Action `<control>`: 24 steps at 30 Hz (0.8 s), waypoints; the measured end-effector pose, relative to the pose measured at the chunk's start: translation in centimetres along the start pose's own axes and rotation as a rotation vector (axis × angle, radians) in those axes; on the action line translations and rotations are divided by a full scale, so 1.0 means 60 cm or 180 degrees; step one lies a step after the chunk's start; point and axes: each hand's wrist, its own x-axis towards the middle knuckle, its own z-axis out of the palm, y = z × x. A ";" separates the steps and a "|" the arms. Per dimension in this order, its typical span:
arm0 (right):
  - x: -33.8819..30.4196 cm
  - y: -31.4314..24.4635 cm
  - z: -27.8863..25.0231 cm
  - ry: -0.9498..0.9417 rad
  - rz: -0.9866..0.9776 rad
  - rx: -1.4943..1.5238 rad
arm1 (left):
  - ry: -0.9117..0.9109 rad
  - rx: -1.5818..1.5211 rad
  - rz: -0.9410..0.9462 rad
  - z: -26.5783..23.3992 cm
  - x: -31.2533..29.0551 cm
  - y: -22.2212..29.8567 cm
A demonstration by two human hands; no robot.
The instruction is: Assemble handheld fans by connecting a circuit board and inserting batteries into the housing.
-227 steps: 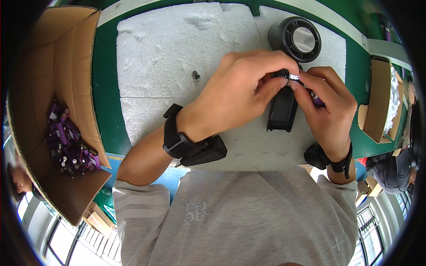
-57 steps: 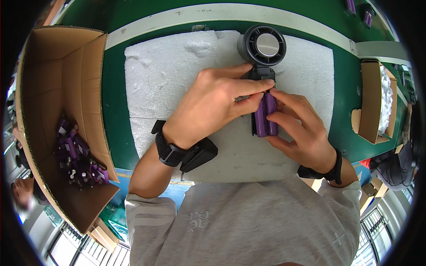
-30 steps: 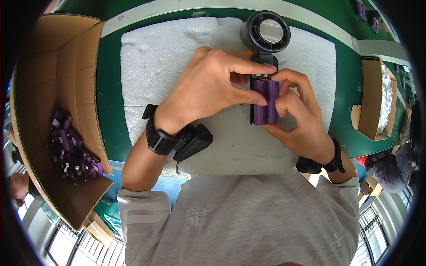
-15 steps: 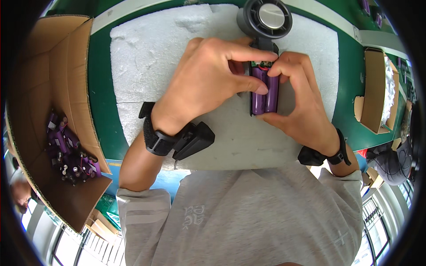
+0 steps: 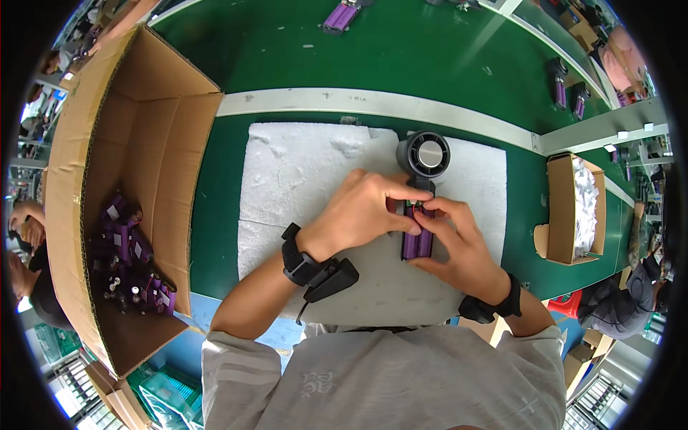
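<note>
A black handheld fan [image 5: 428,153] lies on the foam sheet in front of me, its round head pointing away. Its handle has no cover on this side, showing two purple battery cells [image 5: 417,246] and a bit of circuit board with a red wire above them. My left hand [image 5: 351,218] pinches the upper handle between index finger and thumb, the thumb pressing near the cells' top. My right hand [image 5: 469,251] grips the handle's right side, fingers at the board end and thumb by the lower end. Fingers partly hide the board.
A tall open cardboard box [image 5: 154,150] at left holds several purple battery packs [image 5: 125,244]. White foam [image 5: 308,165] covers the green bench [image 5: 215,236]. On the right stands a small carton [image 5: 560,208] of white pieces. Beyond a pale rail [image 5: 387,107], more battery-fitted fan parts [image 5: 341,16] lie.
The view has shifted, so the fan and hands appear smaller and lower, and more of the far bench shows. Both hands keep nearly the same hold on the fan.
</note>
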 end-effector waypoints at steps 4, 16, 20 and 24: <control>-0.002 -0.007 0.003 0.0027 -0.0170 -0.0555 | -0.0113 0.0092 -0.0097 -0.006 0.000 0.007; 0.054 0.077 -0.030 0.0745 0.0506 -0.1178 | 0.0441 -0.0182 -0.0066 0.002 0.001 0.002; 0.103 0.196 -0.117 0.1088 0.1343 -0.2276 | 0.0417 0.0023 0.0040 0.005 0.003 -0.002; 0.168 0.244 -0.162 0.1771 0.1440 -0.2719 | 0.0441 -0.0040 0.0033 0.004 0.002 0.001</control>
